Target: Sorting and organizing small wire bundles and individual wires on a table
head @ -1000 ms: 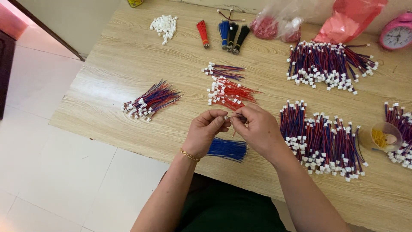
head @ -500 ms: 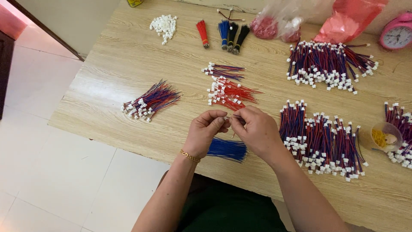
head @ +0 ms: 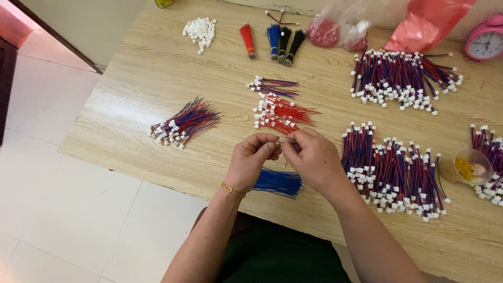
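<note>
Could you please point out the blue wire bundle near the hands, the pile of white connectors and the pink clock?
blue wire bundle (head: 277, 182): head view, middle of wires.
pile of white connectors (head: 199, 31): head view, pile's centre.
pink clock (head: 485, 42): head view, dial face.

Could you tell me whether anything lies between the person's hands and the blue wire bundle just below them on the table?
Nothing visible does. The left hand and right hand meet above the table, pinching something too small to identify, and the blue wire bundle lies just beneath them, partly hidden by the hands themselves.

Pinched item between fingers (head: 272, 149) indiscernible
</note>
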